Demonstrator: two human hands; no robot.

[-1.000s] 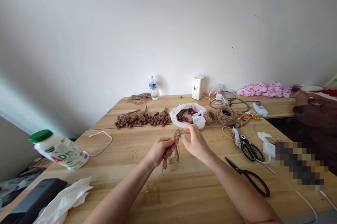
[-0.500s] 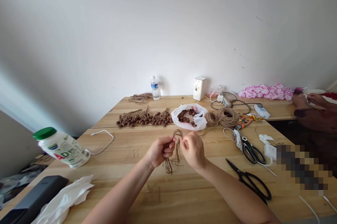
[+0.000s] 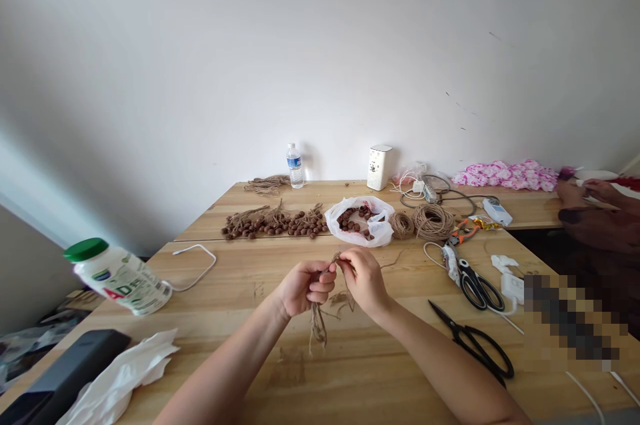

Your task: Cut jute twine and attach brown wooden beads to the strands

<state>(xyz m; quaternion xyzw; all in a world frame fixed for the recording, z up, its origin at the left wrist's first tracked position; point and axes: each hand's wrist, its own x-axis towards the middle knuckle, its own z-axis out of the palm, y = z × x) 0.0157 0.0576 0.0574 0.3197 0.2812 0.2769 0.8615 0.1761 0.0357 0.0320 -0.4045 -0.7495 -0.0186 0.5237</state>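
My left hand (image 3: pixel 306 288) is closed round a bundle of brown twine (image 3: pixel 318 326), whose loose ends hang below the fist. Close beside it, my right hand (image 3: pixel 366 284) pinches the twine where it comes out at the top of the left fist; a strand sticks out behind the right hand. Beyond the hands is a white plastic bag (image 3: pixel 384 233) with brown wooden beads (image 3: pixel 346 220) in it. Left of the bag lie bunches of twine with beads (image 3: pixel 273 222) at their ends. Coiled twine (image 3: pixel 433 222) sits to the right of the bag.
Black scissors (image 3: pixel 473 343) and a second pair with white-and-black handles (image 3: pixel 480 285) lie at right, near orange-handled pliers (image 3: pixel 465 233). A white bottle with green cap (image 3: pixel 123 282) stands at left. A water bottle (image 3: pixel 295 168) is at the back. Another person's hands (image 3: pixel 595 192) show far right.
The twine loop that stood above my hands is pulled down and gathered between the fingers. My right hand has moved slightly left, closer to the left one.
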